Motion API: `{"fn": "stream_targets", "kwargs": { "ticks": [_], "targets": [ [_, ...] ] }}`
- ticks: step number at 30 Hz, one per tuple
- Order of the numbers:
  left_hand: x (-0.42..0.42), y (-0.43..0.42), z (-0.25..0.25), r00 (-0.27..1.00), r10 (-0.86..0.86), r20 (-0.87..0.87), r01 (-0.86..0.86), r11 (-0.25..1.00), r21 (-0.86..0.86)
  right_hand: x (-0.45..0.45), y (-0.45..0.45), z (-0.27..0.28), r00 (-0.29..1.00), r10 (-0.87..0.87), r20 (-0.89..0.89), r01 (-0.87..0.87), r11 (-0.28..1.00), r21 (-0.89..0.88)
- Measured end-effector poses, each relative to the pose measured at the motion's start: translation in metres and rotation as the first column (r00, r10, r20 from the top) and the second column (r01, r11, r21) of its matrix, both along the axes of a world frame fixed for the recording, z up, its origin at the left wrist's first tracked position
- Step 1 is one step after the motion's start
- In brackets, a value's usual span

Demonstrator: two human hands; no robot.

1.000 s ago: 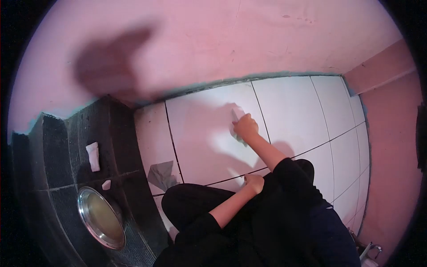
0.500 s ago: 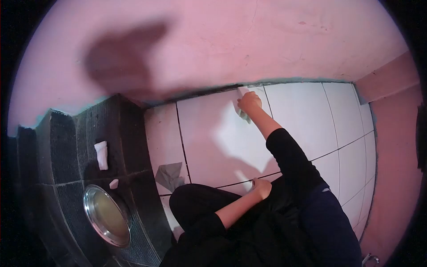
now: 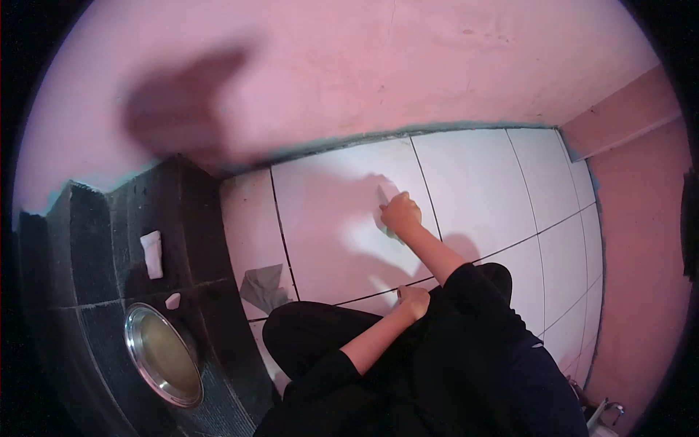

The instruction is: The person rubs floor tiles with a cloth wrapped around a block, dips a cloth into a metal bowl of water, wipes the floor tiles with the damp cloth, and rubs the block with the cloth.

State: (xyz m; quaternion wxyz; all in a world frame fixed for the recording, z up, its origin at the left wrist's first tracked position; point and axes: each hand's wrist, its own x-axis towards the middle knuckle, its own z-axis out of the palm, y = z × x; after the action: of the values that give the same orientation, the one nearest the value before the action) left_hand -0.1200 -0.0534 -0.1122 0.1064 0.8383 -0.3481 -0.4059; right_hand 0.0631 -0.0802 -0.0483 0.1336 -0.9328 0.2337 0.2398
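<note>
My right hand (image 3: 402,215) is closed around a pale folded cloth (image 3: 388,191), pressed to a white floor tile (image 3: 328,255). Part of the cloth hangs out below my fingers. Close to my body, my left hand (image 3: 414,301) rests by my bent knee with its fingers curled in; whether anything is inside them is hidden. A crumpled grey cloth (image 3: 263,287) lies on the floor left of my knee.
At the left, dark tiled steps (image 3: 207,247) hold a steel bowl of cloudy liquid (image 3: 171,357), a rolled white cloth (image 3: 151,255) and a small whitish piece (image 3: 172,301). A pink wall (image 3: 328,73) borders the floor ahead.
My right hand has drawn the cloth back from the wall's foot toward me, onto the middle of the tile. My left hand keeps its place by the knee. The view has shifted slightly.
</note>
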Motion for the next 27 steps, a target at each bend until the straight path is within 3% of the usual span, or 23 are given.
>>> {"fn": "stream_targets", "kwargs": {
  "ticks": [7, 9, 14, 21, 24, 27],
  "targets": [
    [-0.003, -0.012, -0.007, 0.998, -0.008, -0.061, 0.018, 0.986, 0.166, 0.079, -0.002, -0.013, 0.998, 0.059, 0.029, -0.056, 0.995, -0.078],
    [-0.002, -0.011, -0.002, 0.997, -0.06, -0.04, 0.065, 0.985, 0.161, 0.099, 0.001, -0.01, 0.994, 0.104, 0.033, -0.1, 0.99, -0.094],
    [0.003, -0.007, -0.001, 0.995, -0.097, 0.037, 0.093, 0.991, 0.092, 0.126, 0.005, -0.007, 0.999, 0.024, 0.032, -0.021, 0.995, -0.095],
    [0.001, 0.004, 0.003, 0.995, -0.057, 0.087, 0.059, 0.998, -0.01, 0.063, -0.009, -0.008, 0.996, 0.04, 0.085, -0.037, 0.999, -0.038],
    [0.001, 0.002, -0.001, 0.999, 0.04, -0.001, -0.04, 0.999, -0.019, 0.01, -0.02, 0.008, 0.997, 0.081, -0.02, -0.081, 0.996, -0.035],
    [0.003, 0.005, 0.008, 1.0, -0.007, -0.02, 0.007, 1.0, 0.01, -0.027, -0.024, 0.016, 0.994, 0.098, -0.054, -0.101, 0.993, -0.063]
  ]
}}
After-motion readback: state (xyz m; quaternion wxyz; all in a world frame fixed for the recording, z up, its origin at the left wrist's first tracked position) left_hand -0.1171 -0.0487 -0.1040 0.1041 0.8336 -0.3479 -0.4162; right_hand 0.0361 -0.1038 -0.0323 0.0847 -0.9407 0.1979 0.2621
